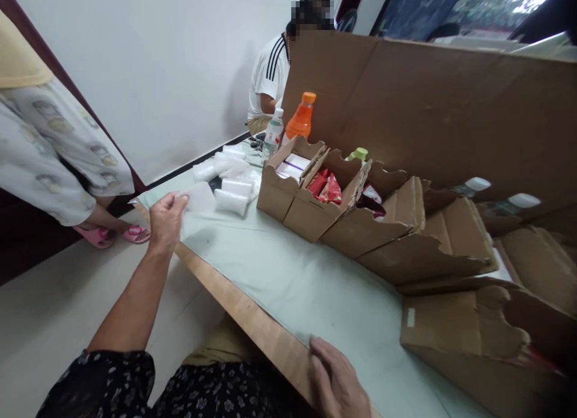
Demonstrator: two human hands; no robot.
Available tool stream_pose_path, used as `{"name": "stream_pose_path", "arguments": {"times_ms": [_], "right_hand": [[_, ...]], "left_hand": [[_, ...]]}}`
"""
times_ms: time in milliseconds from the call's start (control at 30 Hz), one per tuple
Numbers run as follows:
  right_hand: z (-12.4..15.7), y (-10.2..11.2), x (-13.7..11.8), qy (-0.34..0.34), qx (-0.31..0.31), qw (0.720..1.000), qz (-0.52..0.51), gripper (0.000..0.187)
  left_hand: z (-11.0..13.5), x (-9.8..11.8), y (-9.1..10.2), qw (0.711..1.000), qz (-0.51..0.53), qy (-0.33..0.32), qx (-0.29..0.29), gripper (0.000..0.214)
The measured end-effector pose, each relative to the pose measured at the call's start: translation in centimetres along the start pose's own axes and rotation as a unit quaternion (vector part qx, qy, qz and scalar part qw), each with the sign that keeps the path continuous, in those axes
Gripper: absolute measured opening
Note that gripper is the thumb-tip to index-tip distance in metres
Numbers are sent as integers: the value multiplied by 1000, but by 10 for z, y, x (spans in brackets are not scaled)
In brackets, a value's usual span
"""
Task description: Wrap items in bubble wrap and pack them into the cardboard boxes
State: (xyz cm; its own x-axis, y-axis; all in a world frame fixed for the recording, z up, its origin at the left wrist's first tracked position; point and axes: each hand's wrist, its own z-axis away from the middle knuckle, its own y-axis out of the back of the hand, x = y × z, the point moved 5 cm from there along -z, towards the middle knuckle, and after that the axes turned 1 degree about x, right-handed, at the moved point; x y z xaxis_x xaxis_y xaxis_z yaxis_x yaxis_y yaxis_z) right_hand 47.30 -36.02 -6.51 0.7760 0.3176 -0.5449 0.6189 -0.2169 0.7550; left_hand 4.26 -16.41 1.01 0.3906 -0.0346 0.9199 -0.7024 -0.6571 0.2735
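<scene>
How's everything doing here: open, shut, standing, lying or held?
Left hand, pinching
Translucent piece, held in left hand
Right hand, resting on table edge
Whitish packets, lying piled together
Clear bottle, standing, capped
Orange bottle, standing, capped
Cardboard boxes, open
Red packets, inside a box
Bottles behind boxes, capped, partly hidden

Daylight is glaring through the wide glass window (491, 9); a faint shadow lies on the smooth white wall (153, 63). The lower right corner is dark and blurred.
</scene>
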Motion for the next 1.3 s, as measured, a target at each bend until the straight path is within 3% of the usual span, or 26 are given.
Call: {"name": "stream_pose_path", "arguments": {"times_ms": [67,100,167,233,300,400,567,733,833,967,1100,1133,1200,1300], "right_hand": [[-18,5,-13,-18,23,999,-40,25],[-28,7,-23,-11,37,998,-58,25],[-47,10,-48,25,54,995,-85,29],[-61,7,-67,58,45,992,-98,34],[-66,2,-67,26,31,996,-82,42],[-51,-1,-41,-95,24,991,-96,51],[-5,12,8,-261,95,920,-277,38],[24,46,43,-314,184,887,-286,32],[37,63,61,-339,218,881,-249,37],[48,70,75,-357,213,896,-158,45],[50,80,65,-311,207,921,110,52],[45,79,58,-283,196,926,156,54],[27,68,43,-218,149,946,186,59],[-8,29,22,-125,14,977,175,62]], "left_hand": [[32,4,-6,986,131,87,-60,35],[55,6,-19,959,211,150,-113,34],[112,15,-53,878,323,270,-228,33],[169,27,-82,810,360,335,-320,32],[216,40,-102,757,369,364,-398,30],[262,51,-117,699,346,385,-494,39],[290,55,-125,687,279,348,-574,40],[274,68,-131,678,187,246,-667,34],[244,70,-151,722,78,109,-678,37],[212,71,-180,797,-108,-138,-578,40],[215,78,-170,846,-135,-282,-431,59],[223,81,-163,841,-136,-338,-400,62],[248,82,-153,795,-132,-445,-392,66],[286,64,-155,694,-137,-505,-494,69]]}}
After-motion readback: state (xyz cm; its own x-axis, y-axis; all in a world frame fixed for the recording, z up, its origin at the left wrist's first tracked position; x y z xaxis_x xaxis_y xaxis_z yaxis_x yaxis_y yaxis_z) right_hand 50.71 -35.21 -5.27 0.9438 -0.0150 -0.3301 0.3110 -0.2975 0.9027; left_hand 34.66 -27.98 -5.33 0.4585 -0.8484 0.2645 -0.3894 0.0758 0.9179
